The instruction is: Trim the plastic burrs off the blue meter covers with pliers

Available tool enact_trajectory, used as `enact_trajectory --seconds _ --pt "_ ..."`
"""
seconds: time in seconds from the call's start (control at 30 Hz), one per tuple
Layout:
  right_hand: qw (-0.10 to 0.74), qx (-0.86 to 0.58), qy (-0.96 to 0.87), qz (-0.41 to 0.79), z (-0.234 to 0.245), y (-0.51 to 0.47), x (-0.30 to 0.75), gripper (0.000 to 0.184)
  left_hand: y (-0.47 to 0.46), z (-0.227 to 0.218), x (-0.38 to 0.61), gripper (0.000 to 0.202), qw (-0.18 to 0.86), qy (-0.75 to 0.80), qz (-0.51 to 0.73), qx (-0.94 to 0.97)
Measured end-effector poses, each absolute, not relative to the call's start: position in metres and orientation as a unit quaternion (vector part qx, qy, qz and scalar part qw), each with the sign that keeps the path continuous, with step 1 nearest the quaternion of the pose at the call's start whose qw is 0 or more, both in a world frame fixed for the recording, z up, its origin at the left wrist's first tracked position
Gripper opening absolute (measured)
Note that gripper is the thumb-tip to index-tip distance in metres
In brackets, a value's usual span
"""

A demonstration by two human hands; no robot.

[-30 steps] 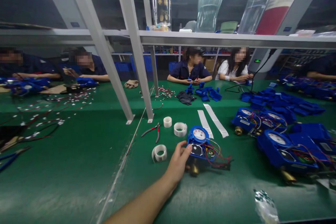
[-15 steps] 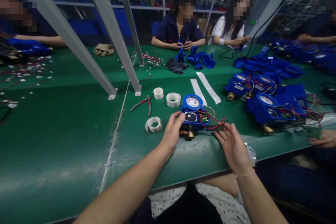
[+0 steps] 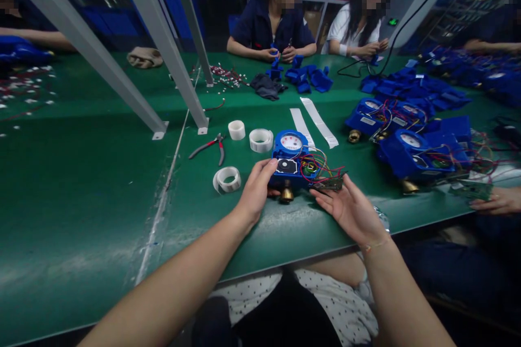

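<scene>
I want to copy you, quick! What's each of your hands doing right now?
Left hand: fingers curled on the left side of the blue meter, gripping it.
Right hand: open, palm up, fingertips at the circuit board on the meter's wires.

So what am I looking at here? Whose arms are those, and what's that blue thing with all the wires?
The picture comes from a camera worn on a person's head, looking down, so the two bare arms at the bottom are that person's own. There is no robot. The left hand grips the side of a blue meter, a round dial on top and a brass fitting below. The right hand lies open, palm up, under a small circuit board that hangs from the meter by coloured wires. All this rests on a green table. Nearby lie rolls of tape, small pliers, white strips and more blue meters. The people across the table are other workers.
</scene>
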State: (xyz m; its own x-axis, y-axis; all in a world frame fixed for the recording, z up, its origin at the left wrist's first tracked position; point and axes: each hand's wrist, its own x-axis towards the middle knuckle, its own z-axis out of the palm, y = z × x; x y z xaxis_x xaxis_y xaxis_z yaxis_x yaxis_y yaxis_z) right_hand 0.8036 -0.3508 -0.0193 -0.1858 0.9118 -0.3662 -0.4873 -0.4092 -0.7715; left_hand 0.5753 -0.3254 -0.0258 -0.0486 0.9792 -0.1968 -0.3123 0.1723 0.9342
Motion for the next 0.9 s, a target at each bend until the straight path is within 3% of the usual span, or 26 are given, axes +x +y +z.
enact_trajectory --seconds 0.27,0.9 --pt "0.483 -0.408 -0.300 0.715 -0.0212 -0.3584 0.8062 0.044 -0.3227 -0.0296 0.5742 0.047 0.592 0.477 0.544 0.354" --pt "0.478 -0.432 -0.314 0.698 -0.0208 -0.3595 0.8057 0.056 -0.3247 -0.0269 0.5755 0.046 0.580 0.484 0.547 0.360"
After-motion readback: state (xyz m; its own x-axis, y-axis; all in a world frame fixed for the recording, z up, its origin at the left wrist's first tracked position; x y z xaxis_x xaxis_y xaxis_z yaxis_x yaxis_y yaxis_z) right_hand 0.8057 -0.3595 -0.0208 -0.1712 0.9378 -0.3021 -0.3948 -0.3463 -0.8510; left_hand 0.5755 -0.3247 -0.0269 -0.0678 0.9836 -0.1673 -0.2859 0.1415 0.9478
